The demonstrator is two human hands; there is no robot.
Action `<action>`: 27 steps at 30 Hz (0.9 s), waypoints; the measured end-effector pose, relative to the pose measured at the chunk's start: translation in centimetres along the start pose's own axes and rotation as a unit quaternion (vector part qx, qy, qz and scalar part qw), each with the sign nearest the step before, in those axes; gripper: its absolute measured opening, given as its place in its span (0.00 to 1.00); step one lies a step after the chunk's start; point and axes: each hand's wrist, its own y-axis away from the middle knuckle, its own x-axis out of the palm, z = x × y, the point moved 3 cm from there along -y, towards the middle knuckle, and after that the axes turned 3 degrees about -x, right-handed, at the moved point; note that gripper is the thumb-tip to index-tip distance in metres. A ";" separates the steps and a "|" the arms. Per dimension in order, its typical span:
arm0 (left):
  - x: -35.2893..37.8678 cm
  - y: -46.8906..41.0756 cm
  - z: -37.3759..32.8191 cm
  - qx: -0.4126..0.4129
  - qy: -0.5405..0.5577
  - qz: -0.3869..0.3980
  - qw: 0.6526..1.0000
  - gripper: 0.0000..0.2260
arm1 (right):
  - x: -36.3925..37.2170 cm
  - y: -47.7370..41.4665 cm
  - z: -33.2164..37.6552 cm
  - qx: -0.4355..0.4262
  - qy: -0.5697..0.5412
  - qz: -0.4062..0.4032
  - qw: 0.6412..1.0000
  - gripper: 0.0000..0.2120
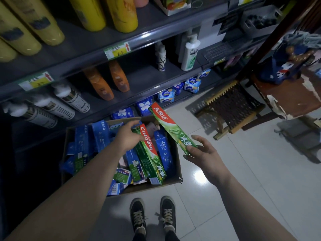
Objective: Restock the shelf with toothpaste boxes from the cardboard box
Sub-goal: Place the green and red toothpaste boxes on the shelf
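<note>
hands (129, 136) (205, 154) on two green colgate boxes (150, 159) (172, 127)

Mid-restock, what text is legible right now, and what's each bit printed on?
"Colgate", "冰爽": green box in the carton, gripped by the left hand.
"高露洁", "冰爽": raised green box, held in the right hand.
"CLEA…": white pump bottle.
Shelf price tags, blue boxes: too blurred to read.

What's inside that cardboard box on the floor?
Many blue toothpaste boxes piled loosely, plus a green toothpaste box that the left hand grips. The cardboard box's bottom and whatever lies under the pile are covered, and the left arm hides some.
</note>
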 end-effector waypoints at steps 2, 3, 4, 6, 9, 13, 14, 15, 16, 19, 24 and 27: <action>-1.5 1.4 0.1 -0.001 0.039 -0.013 0.999 0.26 | 0.9 0.4 0.9 0.007 -0.031 0.023 0.999 0.12; -2.4 2.0 0.2 0.002 0.062 -0.024 0.998 0.25 | 1.4 0.7 1.5 0.015 -0.049 0.032 0.998 0.11; -3.3 2.7 0.2 0.004 0.085 -0.033 0.996 0.24 | 1.9 0.9 2.0 0.025 -0.064 0.038 0.997 0.12; -5.2 4.3 0.3 0.011 0.126 -0.059 0.990 0.23 | 2.9 1.3 3.0 0.036 -0.083 0.053 0.995 0.12; -8.4 6.7 0.7 0.015 0.216 -0.082 0.973 0.21 | 4.8 1.8 4.6 0.028 -0.095 0.068 0.993 0.13; -12.4 10.6 2.2 0.021 0.346 -0.108 0.932 0.20 | 7.8 3.1 7.0 0.005 -0.086 0.110 0.990 0.15; -13.2 11.4 2.6 0.025 0.366 -0.116 0.923 0.19 | 8.5 3.6 7.5 0.006 -0.084 0.123 0.989 0.15; -13.9 12.4 3.0 0.034 0.383 -0.121 0.915 0.19 | 9.3 4.0 8.1 0.008 -0.084 0.136 0.987 0.15; -14.6 13.4 3.2 0.043 0.397 -0.128 0.908 0.18 | 10.2 4.6 8.6 0.013 -0.086 0.149 0.985 0.15; -16.6 16.5 3.7 0.070 0.437 -0.177 0.879 0.20 | 13.1 6.4 10.1 0.036 -0.098 0.201 0.974 0.15; -20.4 21.9 5.3 0.096 0.469 -0.238 0.845 0.20 | 18.6 9.3 11.2 0.071 -0.044 0.267 0.960 0.13; -22.8 25.5 6.5 0.109 0.478 -0.290 0.822 0.19 | 21.9 11.1 11.1 0.085 -0.020 0.299 0.950 0.13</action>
